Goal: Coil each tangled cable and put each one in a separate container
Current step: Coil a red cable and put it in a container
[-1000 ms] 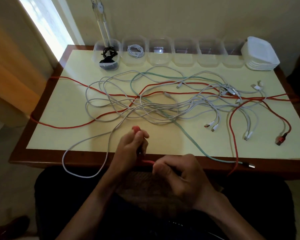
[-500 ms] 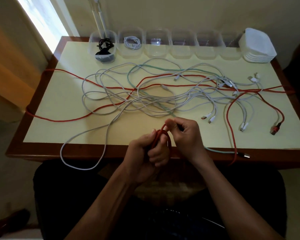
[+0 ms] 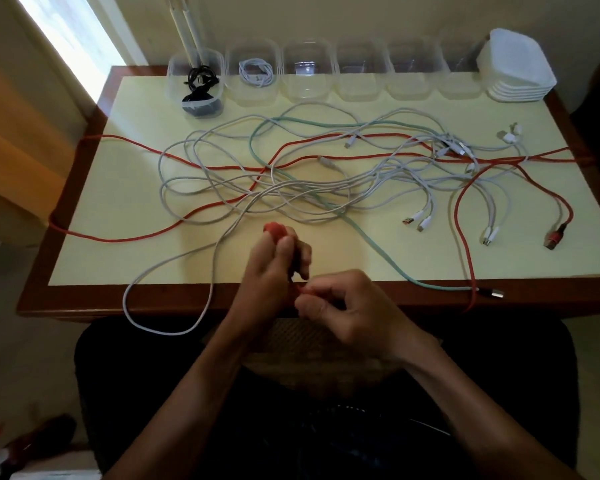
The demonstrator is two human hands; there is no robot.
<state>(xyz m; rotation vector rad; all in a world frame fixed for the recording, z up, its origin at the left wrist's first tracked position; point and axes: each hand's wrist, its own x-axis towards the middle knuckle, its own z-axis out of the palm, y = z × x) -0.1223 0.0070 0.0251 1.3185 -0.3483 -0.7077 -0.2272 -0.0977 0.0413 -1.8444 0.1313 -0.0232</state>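
A long red cable (image 3: 361,157) snakes across the table through a tangle of white cables (image 3: 291,192) and one mint-green cable (image 3: 371,237). My left hand (image 3: 274,268) grips a small coil of the red cable (image 3: 274,229) above the table's front edge. My right hand (image 3: 347,306) pinches the red strand just right of it, at the table edge. Clear containers line the back: the first (image 3: 194,81) holds a black cable, the second (image 3: 253,77) a white coil, the others (image 3: 361,74) look empty.
A stack of white lids (image 3: 516,71) sits at the back right corner. The red cable's plug (image 3: 555,237) lies at the right. A white loop (image 3: 160,320) hangs over the front edge of the table (image 3: 84,299). The green cable's plug (image 3: 492,292) rests on the front rim.
My right hand has dropped from above the coil to the table's front edge, drawing the red strand down and right. My left hand still grips the coil.
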